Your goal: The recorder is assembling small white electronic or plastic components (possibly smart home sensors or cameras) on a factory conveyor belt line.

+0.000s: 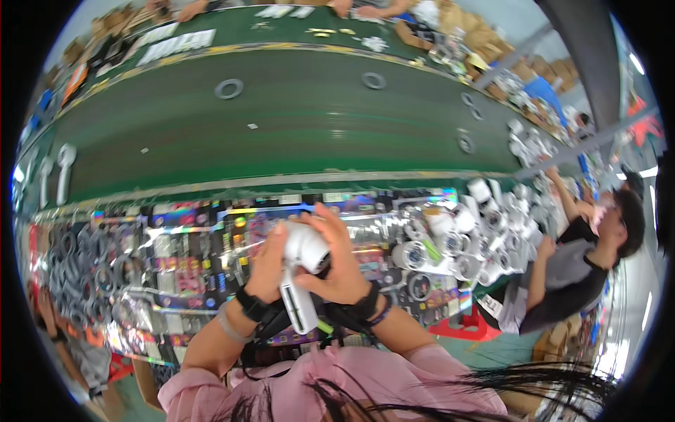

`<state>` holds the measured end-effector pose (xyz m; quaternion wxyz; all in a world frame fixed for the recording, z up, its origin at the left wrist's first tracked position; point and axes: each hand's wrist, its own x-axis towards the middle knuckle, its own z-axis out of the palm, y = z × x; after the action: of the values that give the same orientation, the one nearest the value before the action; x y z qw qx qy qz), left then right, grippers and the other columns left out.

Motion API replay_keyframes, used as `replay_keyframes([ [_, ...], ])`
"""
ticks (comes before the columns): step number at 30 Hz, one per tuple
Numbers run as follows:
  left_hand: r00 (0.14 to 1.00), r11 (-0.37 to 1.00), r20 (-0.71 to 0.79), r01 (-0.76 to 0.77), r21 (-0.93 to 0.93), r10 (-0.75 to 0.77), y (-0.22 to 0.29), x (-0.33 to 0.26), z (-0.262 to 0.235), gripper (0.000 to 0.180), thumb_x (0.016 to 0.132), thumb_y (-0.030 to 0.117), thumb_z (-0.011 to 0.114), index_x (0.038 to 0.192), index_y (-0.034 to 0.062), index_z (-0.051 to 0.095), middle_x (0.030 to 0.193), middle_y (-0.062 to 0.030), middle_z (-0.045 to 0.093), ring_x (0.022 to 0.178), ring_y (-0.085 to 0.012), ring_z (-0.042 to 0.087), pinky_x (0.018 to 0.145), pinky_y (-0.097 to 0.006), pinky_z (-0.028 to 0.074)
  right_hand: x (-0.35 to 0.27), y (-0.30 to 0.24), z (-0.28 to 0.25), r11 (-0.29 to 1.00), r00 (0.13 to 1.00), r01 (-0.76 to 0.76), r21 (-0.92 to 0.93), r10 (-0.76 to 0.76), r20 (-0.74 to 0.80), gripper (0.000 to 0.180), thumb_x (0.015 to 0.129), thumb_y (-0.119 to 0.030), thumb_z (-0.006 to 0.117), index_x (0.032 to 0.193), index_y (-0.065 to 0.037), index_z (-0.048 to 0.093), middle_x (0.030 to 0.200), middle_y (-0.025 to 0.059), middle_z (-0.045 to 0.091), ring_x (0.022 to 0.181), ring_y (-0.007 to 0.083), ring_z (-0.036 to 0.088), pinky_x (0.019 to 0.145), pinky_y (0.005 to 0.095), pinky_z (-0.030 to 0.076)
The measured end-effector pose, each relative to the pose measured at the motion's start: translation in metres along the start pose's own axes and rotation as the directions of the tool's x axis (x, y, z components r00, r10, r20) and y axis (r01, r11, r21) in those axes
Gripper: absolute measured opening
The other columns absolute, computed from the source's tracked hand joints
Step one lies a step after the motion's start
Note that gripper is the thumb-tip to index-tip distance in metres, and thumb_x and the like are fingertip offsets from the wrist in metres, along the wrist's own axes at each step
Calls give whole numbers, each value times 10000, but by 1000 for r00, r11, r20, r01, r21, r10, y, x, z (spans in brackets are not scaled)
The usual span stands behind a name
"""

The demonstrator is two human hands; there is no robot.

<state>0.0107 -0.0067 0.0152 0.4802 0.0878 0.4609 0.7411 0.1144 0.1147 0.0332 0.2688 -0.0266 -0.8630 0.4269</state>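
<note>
Between my two hands is a white round-headed appliance [299,247], shaped like a small hair dryer, its straight handle pointing down toward me. A long dark slot runs along that handle. My left hand [266,266] presses against the left side of the head. On the other side, my right hand [342,261] wraps the head near its dark round opening, thumb low and fingers reaching over the top. Beneath them lies a worktable [211,281] covered in a shiny, colourful printed sheet.
Grey rings [88,271] are heaped on the left. Many white appliance bodies [485,235] crowd the right, beside a seated co-worker [573,264]. Beyond the table runs a green conveyor belt [295,126] carrying a few loose rings [228,88] and white handled pieces [65,172].
</note>
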Motion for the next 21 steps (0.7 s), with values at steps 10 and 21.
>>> replay_keyframes([
  [10, 999, 990, 38, -36, 134, 31, -16, -3, -15, 430, 1014, 401, 400, 1268, 70, 502, 965, -50, 624, 763, -120, 628, 608, -254, 516, 2, 8, -2, 995, 998, -8, 101, 2, 66, 717, 786, -246, 749, 1371, -14, 405, 1421, 236, 401, 1310, 405, 401, 1085, 445, 322],
  [21, 999, 1000, -38, 19, 2, -19, -3, -3, 3, 434, 1013, 434, 406, 1259, 83, 472, 954, -73, 613, 727, -147, 638, 584, -276, 547, 6, 12, -9, 984, 960, -117, 133, 78, 269, 927, 698, -307, 849, 1421, -26, 342, 1439, 166, 392, 1361, 326, 357, 1123, 418, 278],
])
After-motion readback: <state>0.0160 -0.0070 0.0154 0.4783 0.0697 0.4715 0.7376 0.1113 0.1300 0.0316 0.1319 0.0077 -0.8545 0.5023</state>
